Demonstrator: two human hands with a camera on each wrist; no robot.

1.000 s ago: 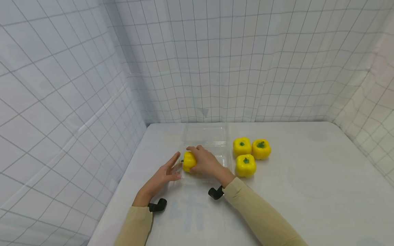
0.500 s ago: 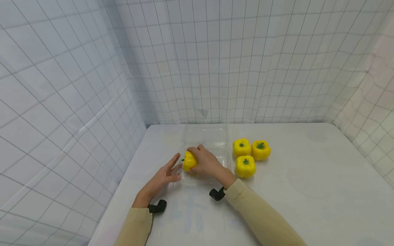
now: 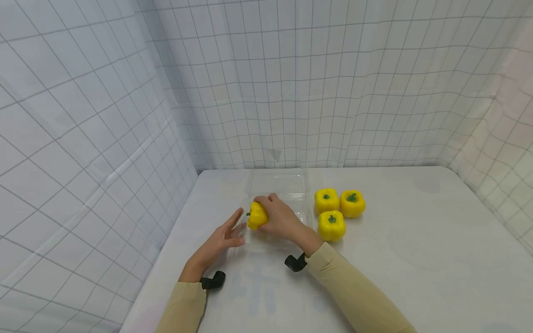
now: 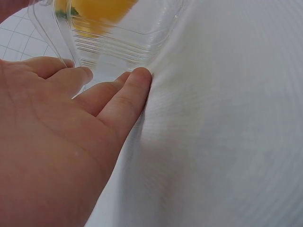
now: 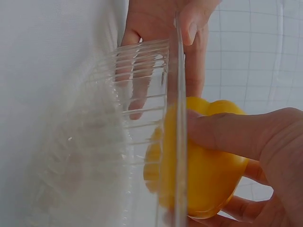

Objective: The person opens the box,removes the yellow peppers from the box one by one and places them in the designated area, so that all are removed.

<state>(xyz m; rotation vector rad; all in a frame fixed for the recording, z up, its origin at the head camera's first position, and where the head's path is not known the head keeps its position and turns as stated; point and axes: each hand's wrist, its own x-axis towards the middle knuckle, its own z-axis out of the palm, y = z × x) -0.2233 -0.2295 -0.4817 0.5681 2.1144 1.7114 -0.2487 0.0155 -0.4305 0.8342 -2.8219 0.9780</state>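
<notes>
My right hand [image 3: 284, 222] grips a yellow bell pepper [image 3: 257, 216] with a green stem pointing left. The pepper is over the left part of a clear plastic clamshell box [image 3: 276, 184], whose lid lies folded back. In the right wrist view, the thumb presses the pepper [image 5: 213, 175], which is partly below the box's rim [image 5: 181, 142]. My left hand [image 3: 214, 243] is at the box's left side, fingers extended. In the left wrist view, fingertips [image 4: 140, 75] touch or nearly touch the ribbed wall [image 4: 113, 52]. The right hand hides part of the box's inside.
Right of the box stand three more yellow bell peppers: one at the back left [image 3: 326, 200], one at the back right [image 3: 352, 204] and one in front [image 3: 331, 226]. White table [image 3: 408, 259] extends to the right. Gridded white curtains [image 3: 291, 92] enclose the back and sides.
The right hand has raised the bell pepper slightly and shifted it a little to the right. My left hand has stayed at the box's left side.
</notes>
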